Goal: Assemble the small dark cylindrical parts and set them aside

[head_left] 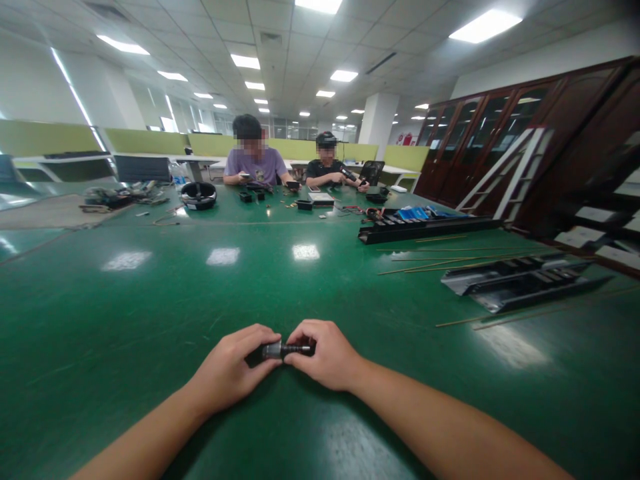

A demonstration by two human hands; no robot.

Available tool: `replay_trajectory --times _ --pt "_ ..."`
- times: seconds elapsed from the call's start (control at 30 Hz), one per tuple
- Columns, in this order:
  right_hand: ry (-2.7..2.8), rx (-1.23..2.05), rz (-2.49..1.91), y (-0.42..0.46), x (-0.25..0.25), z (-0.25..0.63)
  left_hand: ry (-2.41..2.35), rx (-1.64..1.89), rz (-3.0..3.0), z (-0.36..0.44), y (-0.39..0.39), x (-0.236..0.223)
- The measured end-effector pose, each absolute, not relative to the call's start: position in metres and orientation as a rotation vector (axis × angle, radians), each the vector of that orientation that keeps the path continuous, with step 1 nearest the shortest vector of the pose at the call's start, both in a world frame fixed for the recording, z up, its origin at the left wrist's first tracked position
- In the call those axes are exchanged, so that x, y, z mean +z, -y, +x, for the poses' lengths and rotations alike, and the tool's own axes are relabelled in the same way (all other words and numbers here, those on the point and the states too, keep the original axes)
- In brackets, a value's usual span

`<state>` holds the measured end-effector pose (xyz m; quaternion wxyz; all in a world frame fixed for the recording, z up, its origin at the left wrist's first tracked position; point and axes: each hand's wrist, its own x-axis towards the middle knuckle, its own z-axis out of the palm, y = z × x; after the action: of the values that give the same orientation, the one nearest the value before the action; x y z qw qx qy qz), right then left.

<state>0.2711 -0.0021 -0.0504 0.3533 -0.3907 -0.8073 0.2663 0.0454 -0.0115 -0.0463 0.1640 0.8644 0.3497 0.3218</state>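
Note:
Low in the middle of the view, both my hands hold a black cylindrical tool [273, 351] with a silver-grey band, lying sideways between them. Its thicker end sits in my left hand [235, 363], fingers curled over the top and thumb below. My right hand [327, 353] is closed around the thinner, dark ribbed end, fingertips close to the grey band. The palms hide both ends, so the exact kind of tool cannot be made out. Under the hands is the green tabletop [165, 313].
To the right lie black metal channels [535, 283], thin brass-coloured rods [430, 265] and a longer black rail [430, 227] with blue parts. A black headset [199, 195] stands at far left. Two people [255, 160] work across the table. A stepladder [520, 173] leans near cabinets.

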Motion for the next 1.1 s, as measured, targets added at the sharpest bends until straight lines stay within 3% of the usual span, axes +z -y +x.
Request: replay_trajectory --times 1.1 --pt "2.053 0.679 -1.041 0.0022 -0.0502 0.2729 -1.049 0.931 2.515 0.0446 0.0099 -0.0472"
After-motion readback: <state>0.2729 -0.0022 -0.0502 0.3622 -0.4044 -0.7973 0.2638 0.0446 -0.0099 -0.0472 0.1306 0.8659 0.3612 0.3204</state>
